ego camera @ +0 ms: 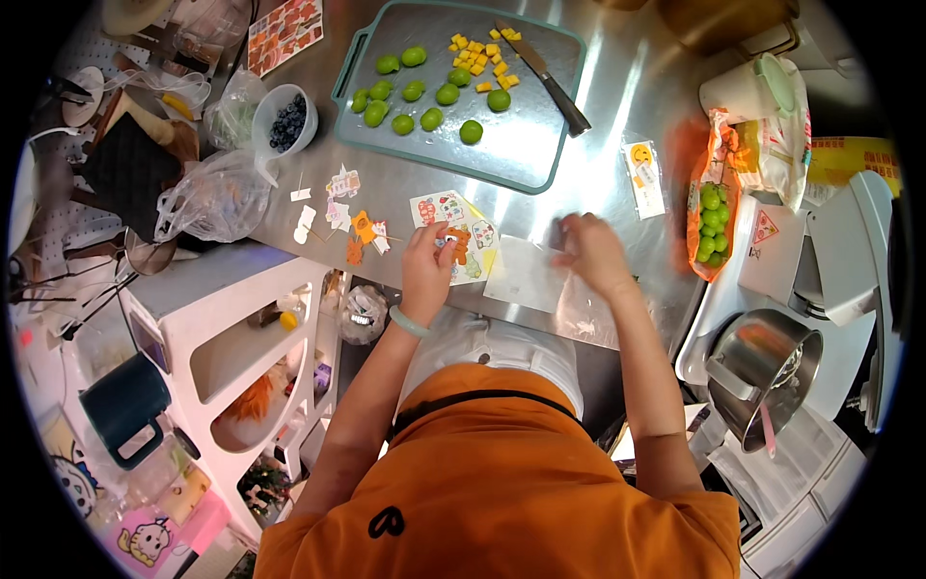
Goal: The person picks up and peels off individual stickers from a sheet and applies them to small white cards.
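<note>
My left hand (430,262) pinches a small brown bear cutout (459,244) between thumb and fingers, above a sheet of colourful stickers (474,264). Over the table's front part, right of that sheet, is my right hand (595,250), its fingers bent and slightly blurred; whether it holds anything I cannot tell. A translucent sheet (524,273) lies between the hands. Left of my left hand are an orange star-shaped cutout (363,227) and several other paper cutouts, some on thin sticks. Behind them a cutting board (506,163) bears green grapes (471,132), yellow fruit cubes (477,58) and a knife (557,94).
A tub of blueberries (311,123) and a clear plastic bag (224,199) stand left of the board. To the right are a small packet (644,181), an orange bag of green grapes (712,228) and a steel mixing bowl (738,412). A white shelf (239,304) adjoins the table at left.
</note>
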The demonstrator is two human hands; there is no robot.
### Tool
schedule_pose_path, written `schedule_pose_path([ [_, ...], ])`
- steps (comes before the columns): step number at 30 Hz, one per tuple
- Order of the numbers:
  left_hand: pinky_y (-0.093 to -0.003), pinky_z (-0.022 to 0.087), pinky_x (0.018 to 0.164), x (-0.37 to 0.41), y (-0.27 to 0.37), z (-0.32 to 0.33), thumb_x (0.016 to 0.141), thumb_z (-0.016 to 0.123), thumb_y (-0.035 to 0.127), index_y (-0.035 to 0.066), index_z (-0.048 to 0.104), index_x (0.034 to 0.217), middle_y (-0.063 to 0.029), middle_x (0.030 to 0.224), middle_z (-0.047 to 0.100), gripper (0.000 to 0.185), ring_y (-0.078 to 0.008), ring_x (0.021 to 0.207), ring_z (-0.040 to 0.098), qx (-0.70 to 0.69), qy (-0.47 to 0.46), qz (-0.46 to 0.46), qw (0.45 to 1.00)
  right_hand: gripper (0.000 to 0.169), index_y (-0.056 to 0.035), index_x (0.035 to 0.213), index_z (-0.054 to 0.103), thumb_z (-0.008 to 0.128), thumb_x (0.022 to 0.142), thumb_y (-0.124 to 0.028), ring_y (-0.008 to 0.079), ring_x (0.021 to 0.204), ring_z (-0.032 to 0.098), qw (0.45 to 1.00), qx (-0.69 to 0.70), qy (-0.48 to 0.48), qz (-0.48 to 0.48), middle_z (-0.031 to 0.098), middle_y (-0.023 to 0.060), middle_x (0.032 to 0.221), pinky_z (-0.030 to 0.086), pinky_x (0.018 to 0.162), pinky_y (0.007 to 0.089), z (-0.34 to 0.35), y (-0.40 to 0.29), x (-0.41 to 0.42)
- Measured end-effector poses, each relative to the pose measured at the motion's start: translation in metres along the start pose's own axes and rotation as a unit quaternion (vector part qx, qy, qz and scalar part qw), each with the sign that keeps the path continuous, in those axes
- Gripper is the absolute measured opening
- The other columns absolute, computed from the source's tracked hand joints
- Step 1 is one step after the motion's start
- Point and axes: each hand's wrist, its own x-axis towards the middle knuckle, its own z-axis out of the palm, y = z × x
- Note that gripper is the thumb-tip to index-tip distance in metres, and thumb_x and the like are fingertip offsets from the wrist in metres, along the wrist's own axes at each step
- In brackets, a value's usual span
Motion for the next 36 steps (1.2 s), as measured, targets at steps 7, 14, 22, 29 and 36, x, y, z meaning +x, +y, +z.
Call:
schedule_pose_path([
  [7, -0.0278, 0.049, 0.057, -0.008, 0.006, -0.003, 0.081, 0.060, 0.003, -0.002, 0.055, 0.109, -0.0147, 0.110, 0.050, 0.028, -0.0186, 0.065, 0.058, 0.001, 0.002, 0.013, 1.000, 0.044, 0.0005, 0.105, 0.056, 0.074, 0.070, -0.018, 0.0356, 0.093, 0.055, 0.925, -0.189, 0.262, 0.200, 0.056, 0.0220, 0.098, 0.046, 0.081, 0.0412, -0.043, 0.096, 0.031],
  [14, -0.0216, 0.050, 0.058, -0.007, 0.028, -0.001, 0.080, 0.061, 0.000, -0.001, 0.055, 0.110, -0.0115, 0.113, 0.047, 0.030, -0.0119, 0.072, 0.057, 0.004, -0.007, 0.054, 0.999, 0.034, 0.0002, 0.090, 0.060, 0.078, 0.063, -0.011, 0.0289, 0.070, 0.058, 0.949, 0.033, 0.231, 0.215, 0.061, 0.0142, 0.076, 0.047, 0.067, 0.0370, -0.030, 0.150, 0.032],
  [22, -0.0230, 0.049, 0.066, 0.005, 0.086, 0.024, 0.080, 0.066, 0.006, 0.000, 0.055, 0.110, -0.0116, 0.111, 0.053, 0.033, -0.0151, 0.083, 0.058, -0.101, -0.099, 0.064, 0.988, 0.022, -0.0008, 0.085, 0.058, 0.072, 0.069, 0.003, 0.0080, 0.060, 0.051, 0.883, 0.350, 0.265, 0.162, 0.057, 0.0016, 0.072, 0.043, 0.053, 0.0220, -0.055, 0.086, -0.001],
  [29, -0.0208, 0.047, 0.058, 0.009, 0.135, 0.046, 0.090, 0.059, 0.023, 0.002, 0.060, 0.102, -0.0028, 0.093, 0.063, 0.024, -0.0052, 0.077, 0.059, -0.445, -0.269, -0.159, 0.839, 0.023, 0.0023, 0.092, 0.063, 0.070, 0.071, 0.006, 0.0055, 0.064, 0.052, 0.870, 0.472, 0.095, 0.105, 0.059, 0.0020, 0.077, 0.043, 0.057, 0.0178, -0.074, -0.030, -0.069],
  [36, -0.0183, 0.046, 0.054, -0.001, 0.148, 0.020, 0.091, 0.057, 0.023, 0.002, 0.063, 0.091, -0.0012, 0.079, 0.065, 0.022, -0.0041, 0.066, 0.059, -0.424, -0.236, -0.153, 0.861, 0.022, 0.0039, 0.095, 0.066, 0.070, 0.073, 0.005, 0.0065, 0.065, 0.056, 0.863, 0.494, 0.033, 0.099, 0.062, 0.0049, 0.079, 0.046, 0.056, 0.0190, -0.075, -0.043, -0.081],
])
